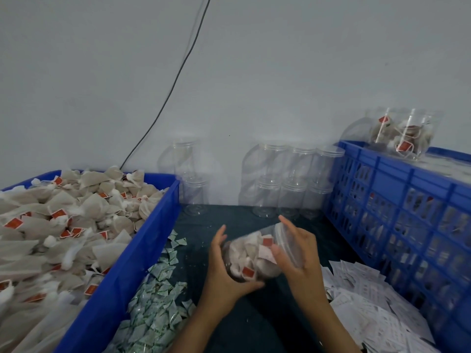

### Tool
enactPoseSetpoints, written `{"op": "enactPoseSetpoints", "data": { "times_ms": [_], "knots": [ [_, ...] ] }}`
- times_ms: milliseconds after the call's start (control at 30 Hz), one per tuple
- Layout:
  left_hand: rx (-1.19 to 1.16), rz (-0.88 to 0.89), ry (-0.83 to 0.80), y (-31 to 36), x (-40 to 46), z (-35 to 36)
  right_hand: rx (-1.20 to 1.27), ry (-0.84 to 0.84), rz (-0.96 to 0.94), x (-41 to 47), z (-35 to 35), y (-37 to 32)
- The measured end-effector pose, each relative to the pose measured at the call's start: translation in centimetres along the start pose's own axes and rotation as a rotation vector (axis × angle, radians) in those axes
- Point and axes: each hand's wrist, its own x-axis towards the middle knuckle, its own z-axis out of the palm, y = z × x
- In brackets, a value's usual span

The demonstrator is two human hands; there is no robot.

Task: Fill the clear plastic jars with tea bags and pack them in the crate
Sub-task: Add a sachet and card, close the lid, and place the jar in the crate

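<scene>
A clear plastic jar (254, 253) full of tea bags lies tilted between my hands above the dark table, its lid end pointing up and right. My left hand (224, 268) cups its bottom from below and the left. My right hand (298, 253) wraps round the lid end. A blue bin (142, 240) at the left is heaped with loose tea bags (63, 225) bearing red tags. The blue slotted crate (397, 200) stands at the right with filled jars inside, and one filled jar (400, 133) lies on top.
Empty clear jars (288, 184) are stacked in two tiers against the back wall, with two more (190, 177) to their left. Small green-printed sachets (158, 301) lie beside the bin. White paper slips (367, 304) are piled at the right. A black cable (178, 72) runs down the wall.
</scene>
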Motion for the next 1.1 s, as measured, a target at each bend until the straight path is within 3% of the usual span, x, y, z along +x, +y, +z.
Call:
{"op": "enactPoseSetpoints", "data": {
  "times_ms": [200, 333, 500, 633, 767, 833, 900, 1100],
  "knots": [
    [-0.581, -0.201, -0.194, 1.6, 0.0, 0.3, 0.089, 0.027, 0.132, 0.1, 0.3, -0.8],
    [-0.572, -0.465, -0.165, 2.4, 0.1, -0.1, 0.044, -0.028, 0.104, -0.1, 0.5, -1.0],
    [-0.595, -0.654, -0.242, 2.5, 0.2, -0.7, 0.05, -0.14, -0.062, -0.6, 0.4, -0.6],
    [-0.599, -0.615, -0.205, 2.4, 0.0, -0.5, 0.061, -0.124, -0.014, -0.3, 0.5, -0.3],
    [-0.456, -0.4, -0.106, 2.3, -0.1, -0.1, 0.055, -0.055, 0.146, -0.2, 0.9, -0.2],
    [-0.374, -0.34, -0.09, 2.2, -0.2, 0.0, 0.163, -0.05, 0.351, 0.7, 1.1, 0.7],
    [-0.36, -0.346, -0.076, 2.4, -0.3, 0.0, 0.275, -0.175, 0.532, 0.7, 0.1, 1.0],
    [-0.458, -0.475, -0.052, 2.2, -0.2, -0.4, 0.339, -0.266, 0.321, -0.6, -0.7, -1.4]
  ]
}}
